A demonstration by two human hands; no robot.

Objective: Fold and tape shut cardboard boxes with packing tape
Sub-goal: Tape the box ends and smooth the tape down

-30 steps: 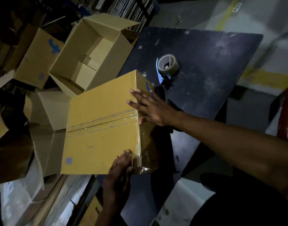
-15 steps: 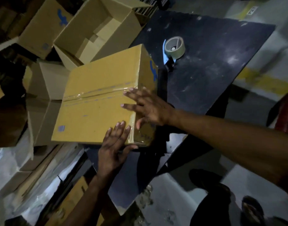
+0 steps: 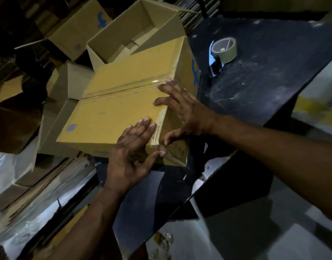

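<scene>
With spread fingers, both the left hand [image 3: 132, 156] and right hand [image 3: 182, 111] should press the tape [image 3: 159, 128] firmly around the box [image 3: 112, 109] corner beneath them.

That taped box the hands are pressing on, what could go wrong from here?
1. The taped box juts past the black table edge on its left side; a hard press there might tip it off.
2. The tape at the near corner looks wrinkled under the left hand and right hand, so it may peel later.
3. The tape dispenser lies close to the box; a shove could knock it.
</scene>
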